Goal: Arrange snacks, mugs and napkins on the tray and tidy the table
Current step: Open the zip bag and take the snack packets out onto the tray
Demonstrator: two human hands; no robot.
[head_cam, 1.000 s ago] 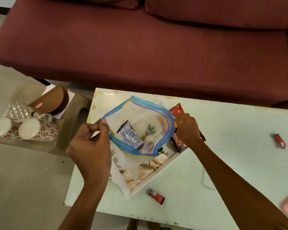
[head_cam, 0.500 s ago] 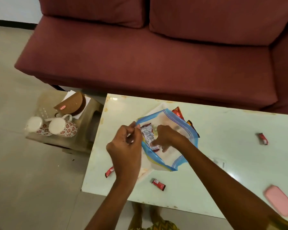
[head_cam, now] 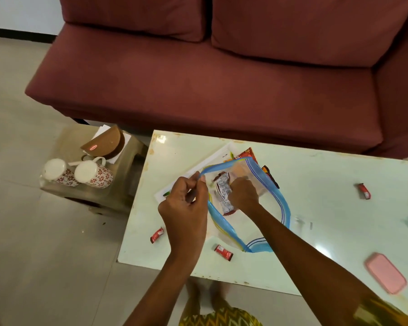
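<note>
Since the previous frame our right hand (head_cam: 243, 195) had gone deeper into the zip bag (head_cam: 272, 191) — fingers closed on the snack packet (head_cam: 223, 192) — while our left hand (head_cam: 186, 205) pinched the rim open above the tray (head_cam: 207, 162) on the table (head_cam: 327, 208).

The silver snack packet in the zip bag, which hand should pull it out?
Right hand: it's already inside the zip bag, touching the silver snack packet, while the left hand pinches the bag's rim open.

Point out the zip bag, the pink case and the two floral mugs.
zip bag (head_cam: 266, 175): head view, blue zipper rim.
pink case (head_cam: 385, 272): head view, top face.
floral mugs (head_cam: 93, 174): head view, nearer mug's side.
</note>
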